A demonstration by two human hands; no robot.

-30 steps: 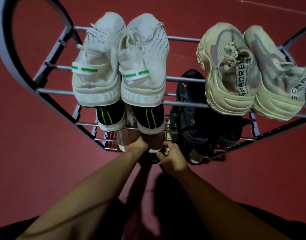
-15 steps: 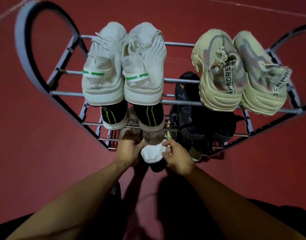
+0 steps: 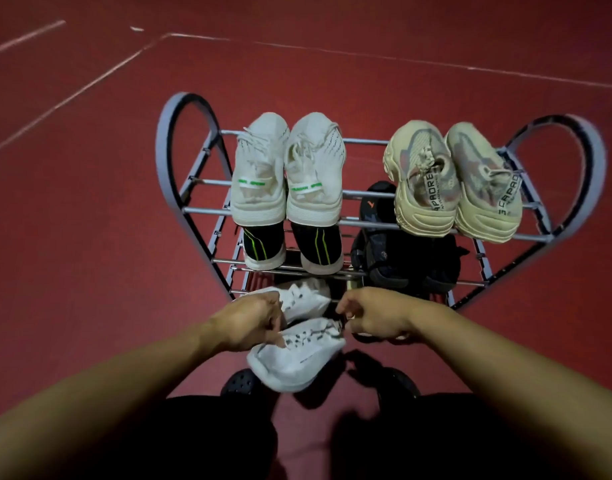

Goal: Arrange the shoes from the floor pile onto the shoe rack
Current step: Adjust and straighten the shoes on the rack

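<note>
Fingers [image 3: 275, 329] of the left hand [image 3: 249, 323] curl over the laced top of a white knit sneaker [image 3: 294, 358], which hangs toe toward the person, just above the red floor [image 3: 89, 237]; holding it at the throat leaves the sole free to be set on a bar. A second white sneaker [image 3: 302, 299] lies just behind that hand at the lowest tier; whether the hand touches it cannot be told. The right hand [image 3: 377, 318] hovers beside the held shoe, fingers bent inward near the laces; whether they pinch anything cannot be told. The grey tubular shoe rack with arched ends [image 3: 179, 147] carries a white pair with green tabs [image 3: 287, 174] and a cream chunky pair [image 3: 453, 181] on top, heels outward so each rests across two bars. Below sit black-and-green shoes [image 3: 290, 251] and dark sandals [image 3: 401, 258]. This last pair probably belongs on the bottom tier.
</note>
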